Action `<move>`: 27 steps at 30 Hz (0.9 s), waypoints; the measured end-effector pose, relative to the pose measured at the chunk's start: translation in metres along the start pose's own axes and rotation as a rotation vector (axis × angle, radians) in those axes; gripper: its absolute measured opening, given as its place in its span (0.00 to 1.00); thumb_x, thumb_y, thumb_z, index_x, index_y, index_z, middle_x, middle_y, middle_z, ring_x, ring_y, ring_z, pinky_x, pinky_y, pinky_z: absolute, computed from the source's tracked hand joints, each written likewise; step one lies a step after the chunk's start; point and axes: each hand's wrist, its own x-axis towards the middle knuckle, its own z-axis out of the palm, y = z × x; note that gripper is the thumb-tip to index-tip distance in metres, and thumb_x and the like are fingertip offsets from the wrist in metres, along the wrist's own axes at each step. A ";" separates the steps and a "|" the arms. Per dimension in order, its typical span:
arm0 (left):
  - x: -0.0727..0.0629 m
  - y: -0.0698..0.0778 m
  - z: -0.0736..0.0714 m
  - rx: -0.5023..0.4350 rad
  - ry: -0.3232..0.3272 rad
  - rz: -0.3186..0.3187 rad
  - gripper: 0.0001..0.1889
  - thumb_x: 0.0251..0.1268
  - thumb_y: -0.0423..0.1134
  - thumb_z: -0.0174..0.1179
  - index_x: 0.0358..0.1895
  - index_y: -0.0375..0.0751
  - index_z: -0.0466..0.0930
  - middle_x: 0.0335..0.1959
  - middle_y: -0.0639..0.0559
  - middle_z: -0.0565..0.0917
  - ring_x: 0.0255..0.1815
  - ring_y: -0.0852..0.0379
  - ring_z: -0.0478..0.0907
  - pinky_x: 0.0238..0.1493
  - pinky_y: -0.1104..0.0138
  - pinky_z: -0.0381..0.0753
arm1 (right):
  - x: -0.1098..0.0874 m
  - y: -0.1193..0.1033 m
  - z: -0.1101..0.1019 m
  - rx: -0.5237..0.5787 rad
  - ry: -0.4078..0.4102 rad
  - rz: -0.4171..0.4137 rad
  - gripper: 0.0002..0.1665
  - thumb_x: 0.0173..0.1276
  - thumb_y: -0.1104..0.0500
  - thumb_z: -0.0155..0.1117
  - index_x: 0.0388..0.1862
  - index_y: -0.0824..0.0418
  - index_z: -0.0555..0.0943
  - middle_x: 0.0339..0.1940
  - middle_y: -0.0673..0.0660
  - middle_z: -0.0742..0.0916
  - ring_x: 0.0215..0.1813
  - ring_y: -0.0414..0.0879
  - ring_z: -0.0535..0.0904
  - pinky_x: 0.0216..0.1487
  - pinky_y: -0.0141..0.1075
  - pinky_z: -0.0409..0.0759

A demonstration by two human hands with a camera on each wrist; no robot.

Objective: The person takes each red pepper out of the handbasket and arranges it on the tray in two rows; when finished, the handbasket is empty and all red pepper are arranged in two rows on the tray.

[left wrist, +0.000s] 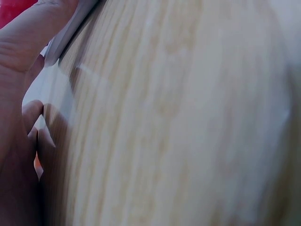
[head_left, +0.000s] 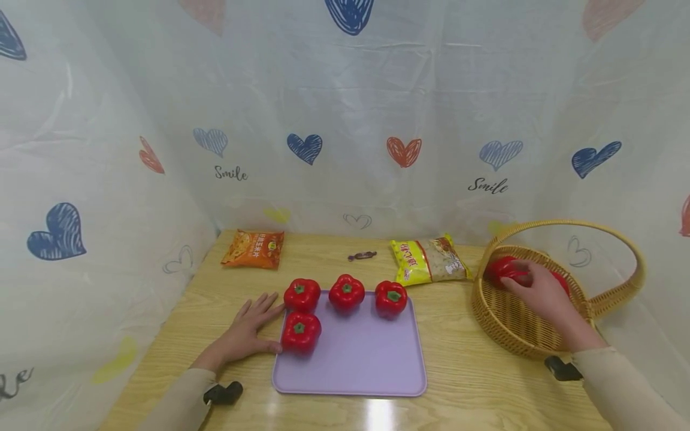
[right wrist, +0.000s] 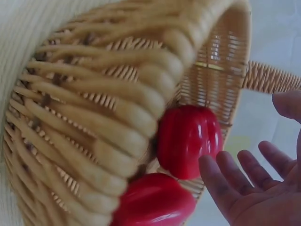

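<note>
My left hand [head_left: 249, 330] lies spread on the table at the tray's left side, its thumb by the rim of the lilac tray [head_left: 372, 371]. Red bell peppers stand on that tray: two at its left, the nearer one [head_left: 300, 333] beside my thumb, one at the back middle [head_left: 347, 293] and one at the back right [head_left: 390, 299]. My right hand [head_left: 541, 293] reaches into the wicker basket [head_left: 487, 317]. In the right wrist view its fingers are extended and apart, a fingertip at the edge of a red bell pepper [right wrist: 188, 141]. Another bell pepper [right wrist: 157, 200] lies beside it.
Along the back of the table lie an orange snack bag [head_left: 253, 249], a small dark wrapped candy [head_left: 362, 255] and a yellow snack bag [head_left: 431, 260]. The basket's tall handle [head_left: 566, 222] arches over its right part. A heart-printed curtain [head_left: 350, 90] hangs behind the table.
</note>
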 end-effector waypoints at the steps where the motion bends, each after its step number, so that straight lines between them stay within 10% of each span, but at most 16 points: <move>1: 0.000 0.000 0.000 0.001 0.000 -0.001 0.50 0.51 0.64 0.73 0.76 0.46 0.68 0.80 0.36 0.57 0.81 0.29 0.44 0.75 0.33 0.35 | 0.002 0.002 -0.001 0.001 -0.006 0.005 0.44 0.76 0.40 0.60 0.70 0.76 0.65 0.58 0.78 0.77 0.56 0.71 0.77 0.51 0.62 0.81; 27: 0.001 0.000 0.000 0.001 0.003 0.002 0.50 0.51 0.64 0.73 0.76 0.46 0.68 0.80 0.36 0.57 0.81 0.30 0.45 0.75 0.33 0.35 | 0.031 0.011 -0.016 -0.032 -0.168 0.132 0.52 0.80 0.39 0.49 0.72 0.86 0.50 0.66 0.90 0.61 0.67 0.84 0.58 0.65 0.74 0.60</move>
